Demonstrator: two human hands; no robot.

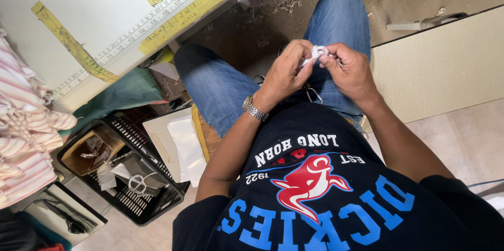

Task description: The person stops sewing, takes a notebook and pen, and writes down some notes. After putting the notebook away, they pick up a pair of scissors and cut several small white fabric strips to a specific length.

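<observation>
Small white piece [318, 51] upper centre of frame, pinched between fingers of left hand [286, 72] and right hand [349, 70], above lap in blue jeans [220, 85]. Wristwatch [254, 108] on left wrist. Black crate [131, 172] lower left; white tabletop [79, 14] with ruler [142, 28] upper left.

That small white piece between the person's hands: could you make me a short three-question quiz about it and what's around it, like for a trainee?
1. True or false: both the left hand and the right hand pinch the small white piece.
2. Which wrist wears the metal wristwatch?
3. Where is the black plastic crate? A) on the white table B) on the floor at the person's left C) on the lap

Key
1. True; the fingertips of both meet on it above the blue jeans.
2. The left.
3. B
</observation>
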